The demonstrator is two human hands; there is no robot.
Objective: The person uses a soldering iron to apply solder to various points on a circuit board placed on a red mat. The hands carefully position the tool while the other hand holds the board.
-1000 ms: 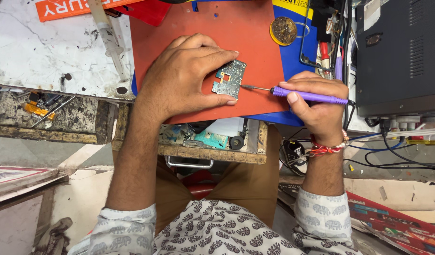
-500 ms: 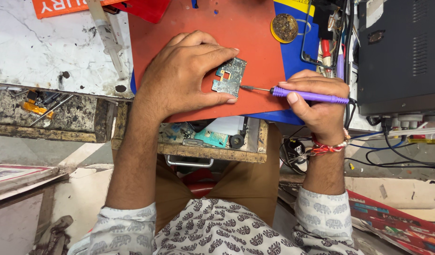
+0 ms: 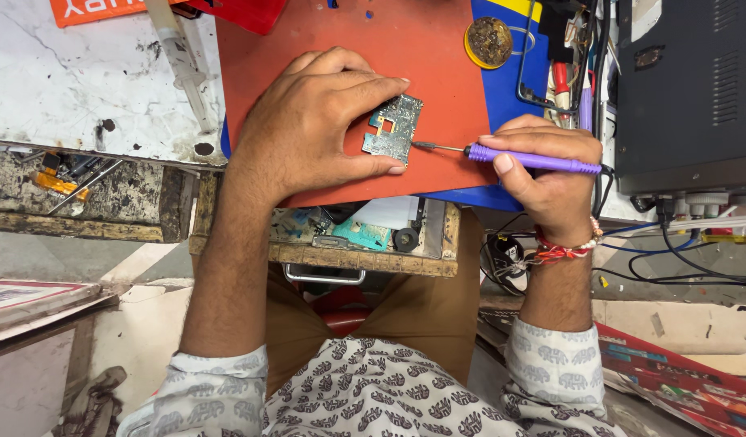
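The work in hand looks like soldering or probing on a small green printed circuit board [image 3: 395, 128], which lies flat on an orange-red rubber mat [image 3: 340, 24] spread over the worktop. The left hand [image 3: 312, 121] pins the board down: its grip is clenched lightly on the board's left side, with the thumb pressed at the near edge and the fingertips curled over the far edge, so the board sits just under and to the right of the palm. The right hand [image 3: 551, 166] is clenched around a slim purple-handled iron with a thin metal tip [image 3: 535, 159], held almost level and pointing left. The tip touches, or comes very close to, the right edge of the board; which of the two cannot be told from this view.

As a judgement, the tool is at the contact stage, and the next move calls for a steady left hand so the board does not slide, and a fine, small shift of the tip along the board's edge rather than any push.

To the far right a round brass-coloured tip-cleaning pad [image 3: 489, 40] sits on a blue mat [image 3: 510, 93], well apart from the board. A dark grey box-shaped unit [image 3: 688, 89] stands at the right. Near the person, an open wooden drawer [image 3: 365, 243] holds small parts.
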